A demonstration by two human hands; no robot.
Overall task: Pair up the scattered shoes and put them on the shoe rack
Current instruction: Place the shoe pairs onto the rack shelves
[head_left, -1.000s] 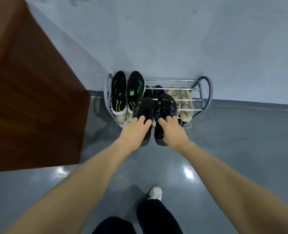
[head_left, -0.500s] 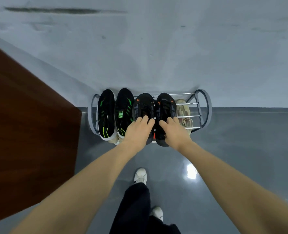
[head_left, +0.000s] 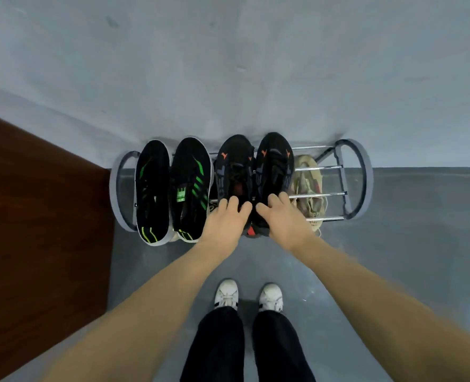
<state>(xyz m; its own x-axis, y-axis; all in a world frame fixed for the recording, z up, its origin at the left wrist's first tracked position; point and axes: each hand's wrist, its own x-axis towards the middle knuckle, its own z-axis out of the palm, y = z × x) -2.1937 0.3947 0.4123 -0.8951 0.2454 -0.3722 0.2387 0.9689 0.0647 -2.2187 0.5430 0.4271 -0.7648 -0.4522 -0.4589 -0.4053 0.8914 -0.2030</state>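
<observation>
Both arms reach forward and down to the shoe rack [head_left: 363,177], which stands on the grey floor [head_left: 407,244] against the pale wall [head_left: 228,64]. The left hand [head_left: 224,223] lies over the heel end of the left black-and-orange shoe [head_left: 235,166], its fingers [head_left: 232,203] curled down over the shoe's opening and gripping it. The right hand [head_left: 284,219] does the same on the right black-and-orange shoe [head_left: 274,164], fingers bent over its collar. The two shoes sit side by side on the top tier, toes to the wall, touching each other along their inner edges. Just to their left on the same tier rests the black-and-green pair [head_left: 173,188], also toes to the wall. On a lower tier, showing through the chrome bars to the right of the hands, lies a beige shoe [head_left: 308,186]; another dark shoe seems to sit below the held pair, but it is too hidden to make out. A brown wooden cabinet [head_left: 41,216] fills the left side. Below, the person's white sneakers [head_left: 249,296] stand together on the floor.
</observation>
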